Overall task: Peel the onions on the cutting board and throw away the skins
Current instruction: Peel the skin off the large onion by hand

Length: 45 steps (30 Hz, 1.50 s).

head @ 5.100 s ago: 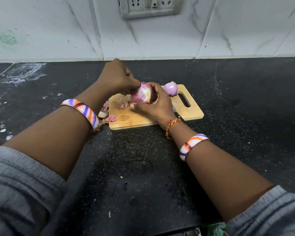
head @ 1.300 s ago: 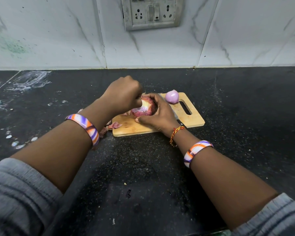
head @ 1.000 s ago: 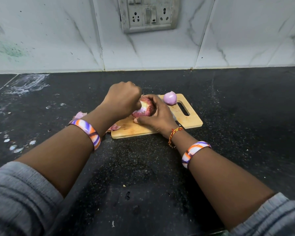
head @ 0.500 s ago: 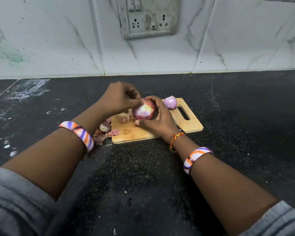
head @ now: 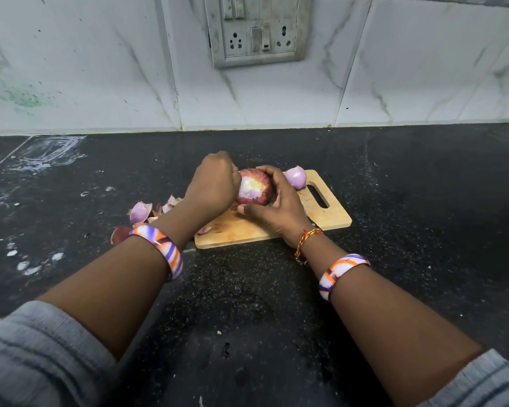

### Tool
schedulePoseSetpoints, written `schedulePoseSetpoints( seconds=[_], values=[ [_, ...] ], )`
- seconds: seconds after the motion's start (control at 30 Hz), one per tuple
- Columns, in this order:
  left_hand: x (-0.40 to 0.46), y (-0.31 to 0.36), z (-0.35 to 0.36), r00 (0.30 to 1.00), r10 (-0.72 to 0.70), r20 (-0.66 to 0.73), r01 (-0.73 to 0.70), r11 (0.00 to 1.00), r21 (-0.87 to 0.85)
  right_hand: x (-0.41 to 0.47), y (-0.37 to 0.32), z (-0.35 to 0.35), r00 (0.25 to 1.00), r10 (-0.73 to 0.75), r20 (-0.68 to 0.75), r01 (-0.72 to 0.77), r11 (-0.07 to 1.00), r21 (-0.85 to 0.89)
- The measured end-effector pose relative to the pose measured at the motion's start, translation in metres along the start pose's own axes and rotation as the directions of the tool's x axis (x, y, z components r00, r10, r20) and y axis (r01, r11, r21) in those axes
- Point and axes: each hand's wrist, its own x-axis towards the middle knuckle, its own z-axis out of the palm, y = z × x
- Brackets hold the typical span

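On the dark surface [head: 247, 289] near me, nothing is binned yet: loose skins [head: 140, 212] lie left of the cutting board [head: 329, 215]. My right hand [head: 276, 210] cups the big red onion [head: 254, 188] over the board, grip curled round it; my left hand [head: 212, 189] pinches at its skin, fingertips hidden. It is half bared. Farther off, 1 small peeled onion [head: 296, 177] sits done. Versus 0.5 s ago, my left hand has rolled over the onion.

Held onion [head: 254, 188] over cutting board [head: 329, 214], smaller onion [head: 296, 178] behind-right, skins [head: 140, 212] left.
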Motion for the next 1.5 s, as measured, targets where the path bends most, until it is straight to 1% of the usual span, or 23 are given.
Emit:
schedulePoseSetpoints(
  seconds=[0.1,0.27,0.4,0.47,0.53,0.57,0.67,0.73,0.77,0.87,0.97,1.0,1.03,1.07,1.1,1.13,1.17,1.2,1.27,1.3,1.37,1.43,1.5],
  values=[
    [0.004,0.002,0.002,0.99,-0.134,-0.036,0.132,0.989,-0.059,0.001,0.001,0.0,1.0,-0.002,-0.021,0.003,0.999,0.041],
    [0.007,0.003,0.004,0.962,-0.271,0.024,0.272,0.956,-0.114,0.003,0.005,0.0,0.999,0.006,-0.032,-0.003,0.996,0.089],
    [0.008,0.003,0.008,0.911,-0.404,0.083,0.41,0.909,-0.08,0.002,0.003,0.001,1.0,-0.001,-0.02,0.003,0.995,0.105],
    [0.006,-0.002,0.007,0.881,-0.459,0.112,0.464,0.886,-0.022,0.001,0.002,0.0,0.999,0.012,-0.042,-0.004,0.986,0.168],
    [0.003,-0.01,0.006,0.9,-0.425,0.098,0.421,0.905,0.056,0.001,-0.001,-0.001,0.997,0.053,-0.057,-0.034,0.956,0.291],
    [0.002,-0.014,0.005,0.919,-0.387,0.076,0.384,0.922,0.053,0.001,-0.002,-0.001,0.996,0.069,-0.059,-0.046,0.941,0.334],
    [0.002,-0.018,-0.004,0.978,-0.202,0.051,0.206,0.975,-0.089,0.002,-0.002,-0.002,0.996,0.069,-0.065,-0.043,0.941,0.334],
    [0.001,-0.014,-0.013,0.993,-0.097,0.061,0.107,0.979,-0.174,0.002,-0.001,-0.001,0.994,0.071,-0.078,-0.044,0.953,0.301],
    [0.001,-0.013,-0.016,0.995,-0.074,0.06,0.085,0.977,-0.197,0.002,-0.001,-0.001,0.993,0.081,-0.082,-0.054,0.955,0.292],
    [0.001,-0.012,-0.018,0.991,-0.108,0.084,0.128,0.951,-0.282,0.002,0.0,-0.001,0.989,0.114,-0.097,-0.085,0.96,0.266],
    [-0.001,-0.008,-0.017,0.984,-0.068,0.165,0.107,0.965,-0.241,0.001,-0.001,0.001,0.992,0.082,-0.1,-0.062,0.98,0.189],
    [-0.004,-0.005,-0.018,0.966,-0.055,0.253,0.126,0.953,-0.274,0.0,-0.002,0.002,0.993,0.06,-0.103,-0.043,0.987,0.156],
    [-0.008,-0.001,-0.019,0.919,-0.045,0.391,0.193,0.917,-0.349,0.001,-0.001,0.003,0.992,0.05,-0.115,-0.034,0.99,0.137],
    [-0.012,0.003,-0.019,0.842,-0.026,0.538,0.295,0.858,-0.421,0.002,0.0,0.004,0.989,0.055,-0.135,-0.036,0.99,0.14],
    [-0.015,0.005,-0.018,0.777,0.009,0.63,0.362,0.812,-0.458,0.002,-0.001,0.005,0.985,0.075,-0.154,-0.049,0.985,0.168],
    [-0.018,0.007,-0.015,0.753,0.055,0.656,0.357,0.803,-0.477,0.003,-0.001,0.005,0.982,0.105,-0.159,-0.072,0.976,0.204],
    [-0.018,0.006,-0.011,0.771,0.094,0.63,0.305,0.814,-0.494,0.004,-0.001,0.005,0.98,0.129,-0.152,-0.093,0.97,0.226],
    [-0.018,0.005,-0.006,0.821,0.093,0.564,0.228,0.852,-0.472,0.004,-0.003,0.005,0.98,0.145,-0.137,-0.113,0.97,0.217],
    [-0.015,0.001,0.001,0.941,0.035,0.336,0.101,0.92,-0.379,0.004,-0.005,0.005,0.977,0.188,-0.104,-0.159,0.958,0.238],
    [-0.012,-0.001,0.004,0.971,-0.003,0.237,0.09,0.931,-0.355,0.004,-0.007,0.005,0.971,0.224,-0.08,-0.19,0.934,0.303],
    [-0.011,-0.003,0.003,0.991,-0.028,0.133,0.078,0.918,-0.388,0.004,-0.008,0.002,0.959,0.28,-0.036,-0.237,0.868,0.436],
    [-0.011,-0.002,-0.002,0.996,0.012,0.087,0.024,0.915,-0.404,0.004,-0.009,0.0,0.955,0.296,-0.03,-0.244,0.835,0.493],
    [-0.009,0.0,-0.006,0.999,0.031,0.018,-0.022,0.931,-0.365,0.004,-0.007,0.0,0.955,0.296,-0.024,-0.242,0.824,0.513]
  ],
)
